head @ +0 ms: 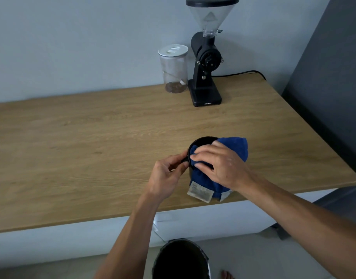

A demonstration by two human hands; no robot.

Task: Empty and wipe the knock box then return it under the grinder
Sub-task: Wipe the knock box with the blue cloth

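Observation:
The knock box (202,141), a small round black cup with a side handle, stands on the wooden counter (92,141) near its front edge. My left hand (169,178) pinches the handle on its left side. My right hand (219,164) presses a blue cloth (236,147) into and over the cup's opening; the cloth drapes down the front, showing a white label. Most of the cup is hidden by the cloth and my hands. The black grinder (206,57) with its clear hopper stands at the back of the counter, its base platform bare.
A clear jar (174,68) with a white lid and a little coffee stands left of the grinder. A black power cord (241,73) runs right behind it. A dark wall panel (332,77) borders the counter's right side. A black bin (181,260) sits on the floor below.

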